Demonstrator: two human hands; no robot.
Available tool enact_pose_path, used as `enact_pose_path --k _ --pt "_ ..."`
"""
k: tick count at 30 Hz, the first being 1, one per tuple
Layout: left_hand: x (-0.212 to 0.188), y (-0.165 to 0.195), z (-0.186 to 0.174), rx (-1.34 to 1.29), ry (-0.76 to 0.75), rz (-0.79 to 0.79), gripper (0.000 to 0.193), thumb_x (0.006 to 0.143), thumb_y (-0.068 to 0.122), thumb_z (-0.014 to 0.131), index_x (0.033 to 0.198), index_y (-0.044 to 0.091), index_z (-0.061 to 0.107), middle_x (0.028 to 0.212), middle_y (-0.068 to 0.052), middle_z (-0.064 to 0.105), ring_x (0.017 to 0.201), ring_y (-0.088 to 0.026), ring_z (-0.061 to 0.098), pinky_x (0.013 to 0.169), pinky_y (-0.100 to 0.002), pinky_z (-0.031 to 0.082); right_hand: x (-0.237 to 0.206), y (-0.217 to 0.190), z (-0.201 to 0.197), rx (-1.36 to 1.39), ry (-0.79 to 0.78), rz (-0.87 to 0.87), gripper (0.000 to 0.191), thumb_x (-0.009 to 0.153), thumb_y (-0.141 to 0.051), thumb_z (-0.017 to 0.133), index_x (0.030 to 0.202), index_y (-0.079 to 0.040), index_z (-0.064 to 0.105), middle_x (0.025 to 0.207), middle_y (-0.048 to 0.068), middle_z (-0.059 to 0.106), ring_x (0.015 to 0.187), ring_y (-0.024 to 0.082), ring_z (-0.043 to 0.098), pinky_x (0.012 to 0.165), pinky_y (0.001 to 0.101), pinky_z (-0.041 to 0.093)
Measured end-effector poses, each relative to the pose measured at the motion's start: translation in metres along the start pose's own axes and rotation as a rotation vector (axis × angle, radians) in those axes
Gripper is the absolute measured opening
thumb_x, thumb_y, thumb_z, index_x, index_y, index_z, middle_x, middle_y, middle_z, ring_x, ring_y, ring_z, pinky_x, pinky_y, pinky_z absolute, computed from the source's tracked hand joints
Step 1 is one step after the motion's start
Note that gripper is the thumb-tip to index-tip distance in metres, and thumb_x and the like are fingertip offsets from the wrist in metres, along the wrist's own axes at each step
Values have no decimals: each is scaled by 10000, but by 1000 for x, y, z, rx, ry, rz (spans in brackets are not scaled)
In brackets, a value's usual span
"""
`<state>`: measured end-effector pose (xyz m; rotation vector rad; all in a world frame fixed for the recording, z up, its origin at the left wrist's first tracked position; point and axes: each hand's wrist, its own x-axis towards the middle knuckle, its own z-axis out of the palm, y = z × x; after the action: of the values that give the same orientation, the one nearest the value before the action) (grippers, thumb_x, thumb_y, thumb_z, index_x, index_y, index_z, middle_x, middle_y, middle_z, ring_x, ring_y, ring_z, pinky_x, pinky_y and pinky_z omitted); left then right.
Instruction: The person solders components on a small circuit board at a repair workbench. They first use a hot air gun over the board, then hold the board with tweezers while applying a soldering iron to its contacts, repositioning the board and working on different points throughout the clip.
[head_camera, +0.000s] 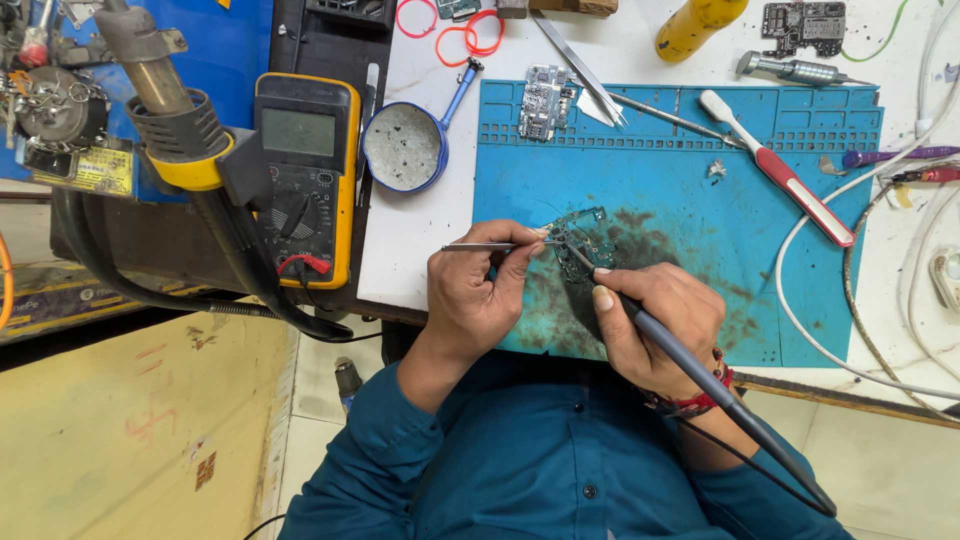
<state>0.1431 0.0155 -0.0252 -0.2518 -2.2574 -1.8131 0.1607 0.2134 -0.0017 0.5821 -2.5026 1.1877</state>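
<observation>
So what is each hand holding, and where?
Left hand pinches tweezers near their tips; right hand grips the soldering iron low on its handle, pen-style.

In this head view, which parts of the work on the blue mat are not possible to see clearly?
- Head view: the joint where the soldering iron tip meets the small circuit board is too small to make out.
- The tweezers tips are hidden by the left hand fingers.
- The iron's cable end is cut off by the bottom edge, below the right hand.
- The multimeter screen reading is too dim to tell.
</observation>
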Motion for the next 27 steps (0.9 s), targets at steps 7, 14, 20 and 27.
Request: enact_pose_path --k 7,14,20,27 --pt "-1 -1 0 -3 8 17 97 1003 12 719 1084 22 667 987 -87 769 853 -145 766 732 -255 609 0 0 1 -2 -2 -1 95 905 -20 744 984 -12 692 789 111 691 652 248 646 616 340 482" --pt "0 -1 0 5 1 -13 93 993 16 724 1070 19 672 955 -80 772 802 -132 753 692 -247 591 0 0 0 2 -6 9 86 906 -18 737 981 -16 694 760 100 678 632 238 637 601 336 471" --pt "0 -1 0 7 6 1 89 998 15 722 1074 16 675 961 -87 770 812 -134 751 704 -252 592 0 0 0 -10 -13 16 96 884 -11 745 971 -10 704 726 98 666 603 239 621 581 344 456" --pt "-1 -1 0 7 2 -22 92 996 18 721 1072 15 670 955 -90 775 796 -127 749 684 -245 582 0 0 0 -4 15 18 86 924 -19 736 991 -7 682 836 120 711 682 248 667 634 333 499"
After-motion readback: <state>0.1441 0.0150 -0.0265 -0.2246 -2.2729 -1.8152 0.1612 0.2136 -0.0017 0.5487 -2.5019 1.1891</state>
